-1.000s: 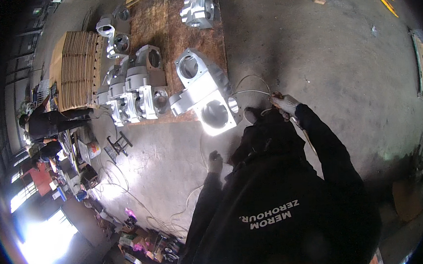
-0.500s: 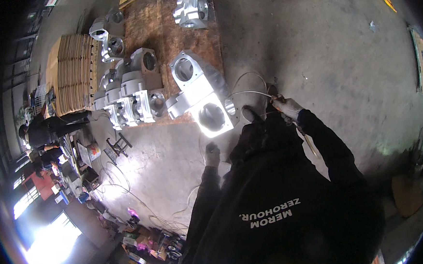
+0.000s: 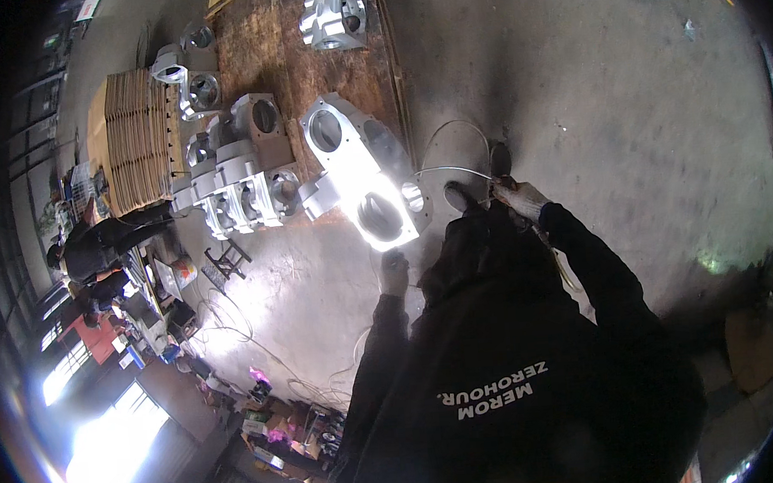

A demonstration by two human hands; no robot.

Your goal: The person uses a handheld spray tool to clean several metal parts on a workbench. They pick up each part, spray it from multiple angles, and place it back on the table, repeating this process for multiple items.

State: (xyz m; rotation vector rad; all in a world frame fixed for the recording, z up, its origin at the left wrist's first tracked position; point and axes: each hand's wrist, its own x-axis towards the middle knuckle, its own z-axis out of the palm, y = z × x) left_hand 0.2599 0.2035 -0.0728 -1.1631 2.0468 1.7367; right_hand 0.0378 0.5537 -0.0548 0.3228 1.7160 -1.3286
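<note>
One thin curved metal tube [image 3: 457,167] sits in the closed fingers of the right hand [image 3: 523,199], and the left hand [image 3: 395,277], its fingers too dark to tell open from closed, is just short of a machined metal casting [image 3: 351,174]. That casting lies at the near edge of a brown wooden tabletop [image 3: 256,59], beside a row of similar castings [image 3: 236,159], with stacked cardboard [image 3: 135,142] farther left.

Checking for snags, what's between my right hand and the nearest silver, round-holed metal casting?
In the head view, a thin, pale, curved tube or wire and a dark shoe appear between right hand and casting.
</note>
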